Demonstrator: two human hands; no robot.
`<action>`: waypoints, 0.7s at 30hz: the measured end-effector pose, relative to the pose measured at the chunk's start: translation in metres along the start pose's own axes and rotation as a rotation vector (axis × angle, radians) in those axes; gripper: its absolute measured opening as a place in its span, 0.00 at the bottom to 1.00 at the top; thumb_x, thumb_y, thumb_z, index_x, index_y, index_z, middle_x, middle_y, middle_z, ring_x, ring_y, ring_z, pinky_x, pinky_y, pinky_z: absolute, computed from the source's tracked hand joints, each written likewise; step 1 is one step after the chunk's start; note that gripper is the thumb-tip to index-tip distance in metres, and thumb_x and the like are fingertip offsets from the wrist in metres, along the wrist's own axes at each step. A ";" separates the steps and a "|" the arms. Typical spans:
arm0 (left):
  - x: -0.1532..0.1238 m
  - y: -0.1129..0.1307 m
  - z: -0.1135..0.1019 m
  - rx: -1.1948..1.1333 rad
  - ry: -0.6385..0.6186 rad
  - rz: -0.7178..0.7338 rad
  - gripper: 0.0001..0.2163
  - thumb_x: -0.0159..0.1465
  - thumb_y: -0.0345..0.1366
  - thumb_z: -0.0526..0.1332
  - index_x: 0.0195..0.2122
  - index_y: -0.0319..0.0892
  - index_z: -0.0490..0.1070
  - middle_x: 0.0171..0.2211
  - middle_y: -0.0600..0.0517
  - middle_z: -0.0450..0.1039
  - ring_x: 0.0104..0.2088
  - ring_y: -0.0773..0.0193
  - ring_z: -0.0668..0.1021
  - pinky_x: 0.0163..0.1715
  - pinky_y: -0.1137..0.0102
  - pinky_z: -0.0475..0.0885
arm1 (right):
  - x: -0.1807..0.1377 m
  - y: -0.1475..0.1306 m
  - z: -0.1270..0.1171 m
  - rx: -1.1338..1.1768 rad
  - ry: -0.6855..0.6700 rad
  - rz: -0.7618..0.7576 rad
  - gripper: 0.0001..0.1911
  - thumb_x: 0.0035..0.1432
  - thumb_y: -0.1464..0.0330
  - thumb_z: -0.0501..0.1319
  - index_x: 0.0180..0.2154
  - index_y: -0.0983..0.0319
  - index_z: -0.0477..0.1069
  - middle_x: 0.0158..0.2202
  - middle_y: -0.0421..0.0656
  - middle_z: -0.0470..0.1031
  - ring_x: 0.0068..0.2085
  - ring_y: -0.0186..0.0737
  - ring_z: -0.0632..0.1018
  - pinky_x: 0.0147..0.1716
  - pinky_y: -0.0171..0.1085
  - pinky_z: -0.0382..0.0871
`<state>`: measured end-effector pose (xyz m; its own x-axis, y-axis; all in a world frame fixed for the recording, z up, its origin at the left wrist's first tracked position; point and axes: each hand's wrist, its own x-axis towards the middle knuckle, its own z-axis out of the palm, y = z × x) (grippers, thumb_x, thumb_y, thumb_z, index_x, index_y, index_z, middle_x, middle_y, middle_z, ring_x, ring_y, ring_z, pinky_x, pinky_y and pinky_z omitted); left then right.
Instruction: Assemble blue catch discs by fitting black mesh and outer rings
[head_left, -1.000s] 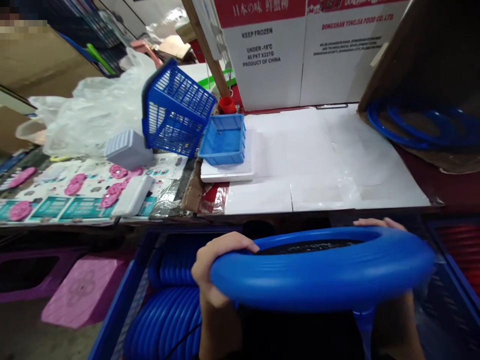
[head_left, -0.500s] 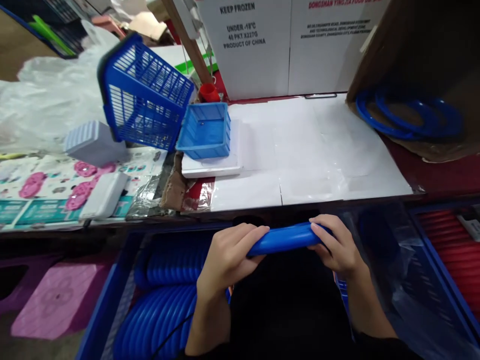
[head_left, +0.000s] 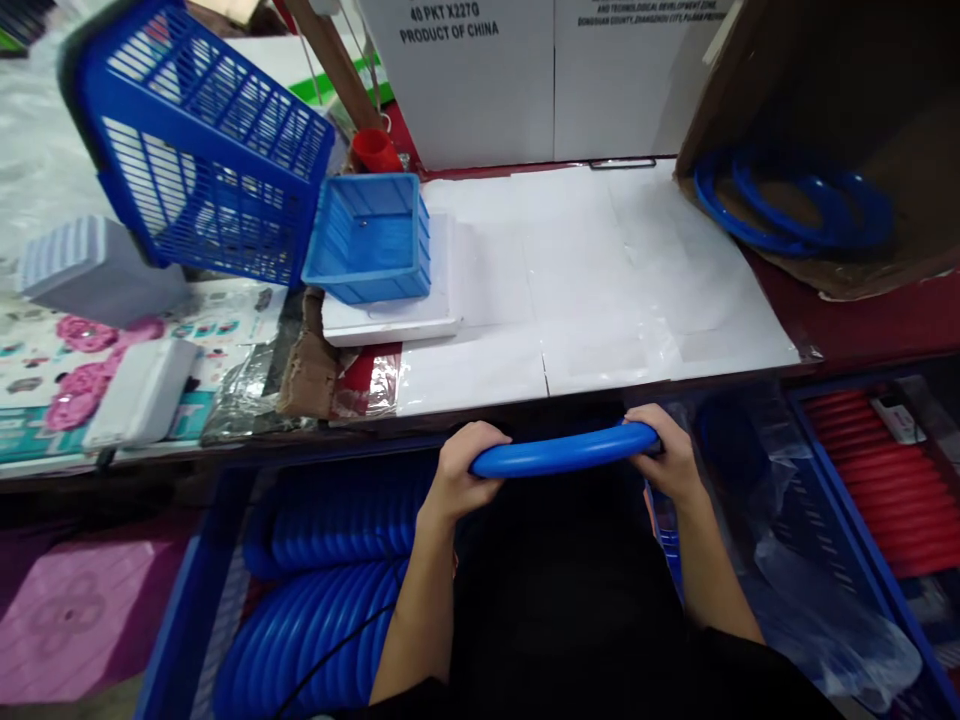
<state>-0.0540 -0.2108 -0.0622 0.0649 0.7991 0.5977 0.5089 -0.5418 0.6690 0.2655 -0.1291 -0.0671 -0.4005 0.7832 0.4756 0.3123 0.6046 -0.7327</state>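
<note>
My left hand [head_left: 466, 472] is closed round one side of the blue ring [head_left: 566, 453], my right hand [head_left: 664, 452] round the opposite side. The ring spans the gap between them, near the front edge of the white-covered table [head_left: 600, 290].

Cool light, apparently from overhead, leaves the white tabletop [head_left: 585, 280] brightest, with glare on its clear tape [head_left: 664, 340] toward 3 o'clock. Deep shadow fills the open carton [head_left: 817, 70] at 2 o'clock; the black shirt [head_left: 570, 600] at 6 o'clock loses nearly all detail. The held blue ring [head_left: 566, 452] carries a soft sheen. Wide-angle stretch skews the basket [head_left: 217, 170] at 10 o'clock, while the pink stool [head_left: 82, 615] at 8 o'clock looks blurred.
</note>
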 end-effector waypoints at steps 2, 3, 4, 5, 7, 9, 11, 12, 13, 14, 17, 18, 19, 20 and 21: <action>0.001 0.007 -0.001 0.053 -0.054 -0.014 0.14 0.62 0.28 0.63 0.48 0.43 0.79 0.36 0.48 0.82 0.33 0.58 0.84 0.36 0.66 0.79 | -0.001 -0.006 -0.002 -0.029 0.017 -0.030 0.14 0.64 0.69 0.68 0.51 0.56 0.78 0.45 0.48 0.84 0.45 0.53 0.85 0.47 0.53 0.82; 0.003 0.012 -0.002 0.073 -0.064 -0.003 0.17 0.62 0.27 0.62 0.51 0.43 0.79 0.36 0.48 0.82 0.34 0.59 0.84 0.36 0.66 0.79 | -0.001 -0.009 -0.004 -0.045 0.039 -0.045 0.14 0.64 0.69 0.67 0.51 0.56 0.77 0.45 0.48 0.84 0.45 0.53 0.85 0.47 0.54 0.82; 0.006 0.018 -0.004 0.100 -0.069 0.013 0.19 0.63 0.27 0.61 0.54 0.43 0.78 0.37 0.48 0.83 0.34 0.59 0.84 0.37 0.66 0.79 | 0.000 -0.012 -0.007 -0.062 0.064 -0.057 0.14 0.65 0.69 0.67 0.52 0.55 0.77 0.45 0.48 0.84 0.45 0.53 0.85 0.47 0.54 0.82; 0.010 0.024 -0.006 0.142 -0.074 0.033 0.21 0.64 0.26 0.60 0.57 0.43 0.77 0.38 0.48 0.83 0.35 0.58 0.85 0.38 0.66 0.79 | 0.000 -0.015 -0.010 -0.077 0.084 -0.068 0.15 0.66 0.69 0.66 0.53 0.55 0.77 0.45 0.48 0.83 0.45 0.53 0.84 0.46 0.54 0.81; 0.020 0.038 -0.008 0.261 -0.085 0.086 0.21 0.67 0.28 0.62 0.61 0.43 0.75 0.41 0.46 0.85 0.37 0.57 0.86 0.39 0.65 0.79 | 0.000 -0.021 -0.015 -0.102 0.092 -0.087 0.16 0.67 0.69 0.66 0.56 0.55 0.77 0.45 0.48 0.83 0.46 0.53 0.84 0.46 0.53 0.81; 0.029 0.054 -0.005 0.366 -0.100 0.144 0.18 0.70 0.34 0.66 0.61 0.42 0.74 0.43 0.44 0.85 0.38 0.55 0.86 0.38 0.65 0.79 | 0.001 -0.028 -0.016 -0.138 0.048 -0.121 0.20 0.67 0.69 0.67 0.59 0.54 0.76 0.47 0.49 0.83 0.48 0.54 0.84 0.48 0.54 0.81; 0.036 0.068 0.004 0.406 -0.144 0.183 0.18 0.71 0.43 0.70 0.58 0.42 0.75 0.41 0.44 0.85 0.37 0.55 0.86 0.38 0.65 0.78 | 0.001 -0.038 -0.011 -0.198 -0.029 -0.175 0.22 0.68 0.70 0.66 0.62 0.53 0.75 0.49 0.49 0.84 0.49 0.54 0.84 0.50 0.54 0.80; 0.038 0.073 0.011 0.408 -0.175 0.193 0.18 0.71 0.46 0.69 0.57 0.42 0.75 0.40 0.45 0.84 0.36 0.56 0.85 0.37 0.65 0.78 | 0.001 -0.044 -0.007 -0.232 -0.068 -0.200 0.23 0.69 0.71 0.64 0.63 0.53 0.75 0.49 0.48 0.84 0.48 0.53 0.84 0.51 0.54 0.79; 0.039 0.077 0.017 0.408 -0.211 0.189 0.18 0.72 0.48 0.68 0.55 0.41 0.76 0.40 0.45 0.84 0.35 0.57 0.85 0.36 0.66 0.77 | 0.000 -0.050 -0.002 -0.264 -0.102 -0.218 0.24 0.69 0.72 0.62 0.64 0.53 0.74 0.49 0.48 0.84 0.48 0.52 0.84 0.51 0.54 0.78; 0.040 0.080 0.023 0.409 -0.247 0.172 0.17 0.74 0.49 0.66 0.54 0.41 0.76 0.39 0.45 0.84 0.34 0.57 0.84 0.35 0.66 0.77 | 0.000 -0.056 0.004 -0.290 -0.129 -0.229 0.25 0.70 0.73 0.60 0.65 0.53 0.74 0.49 0.48 0.84 0.48 0.51 0.84 0.51 0.53 0.78; 0.038 0.077 0.034 0.400 -0.318 0.110 0.15 0.76 0.48 0.63 0.50 0.40 0.77 0.37 0.46 0.83 0.31 0.58 0.84 0.31 0.67 0.75 | -0.002 -0.065 0.015 -0.323 -0.156 -0.234 0.29 0.70 0.76 0.56 0.67 0.52 0.72 0.51 0.48 0.84 0.49 0.49 0.84 0.53 0.53 0.77; 0.037 0.073 0.034 0.382 -0.320 0.109 0.15 0.76 0.47 0.64 0.49 0.40 0.77 0.37 0.46 0.84 0.31 0.58 0.84 0.31 0.67 0.76 | -0.002 -0.064 0.015 -0.322 -0.149 -0.235 0.30 0.69 0.76 0.57 0.68 0.51 0.71 0.52 0.47 0.84 0.50 0.50 0.84 0.54 0.54 0.76; 0.035 0.069 0.032 0.355 -0.308 0.123 0.14 0.75 0.46 0.65 0.49 0.40 0.77 0.37 0.46 0.84 0.32 0.59 0.85 0.32 0.67 0.76 | -0.003 -0.061 0.014 -0.317 -0.137 -0.234 0.30 0.69 0.75 0.59 0.69 0.50 0.70 0.53 0.48 0.83 0.52 0.51 0.83 0.56 0.55 0.76; 0.034 0.064 0.030 0.319 -0.281 0.146 0.13 0.74 0.45 0.66 0.50 0.40 0.77 0.37 0.46 0.85 0.32 0.59 0.85 0.32 0.67 0.77 | -0.003 -0.055 0.010 -0.311 -0.120 -0.230 0.31 0.69 0.74 0.61 0.69 0.50 0.69 0.55 0.48 0.83 0.54 0.52 0.83 0.58 0.58 0.75; 0.032 0.059 0.026 0.276 -0.242 0.166 0.13 0.73 0.44 0.68 0.50 0.40 0.77 0.38 0.46 0.85 0.33 0.59 0.86 0.33 0.67 0.77 | -0.003 -0.048 0.005 -0.303 -0.101 -0.216 0.32 0.68 0.72 0.63 0.70 0.49 0.68 0.58 0.49 0.82 0.56 0.54 0.82 0.60 0.60 0.74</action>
<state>-0.0001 -0.2103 -0.0150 0.3489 0.7628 0.5444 0.6838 -0.6044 0.4087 0.2473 -0.1614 -0.0364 -0.5634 0.6239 0.5416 0.4460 0.7815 -0.4362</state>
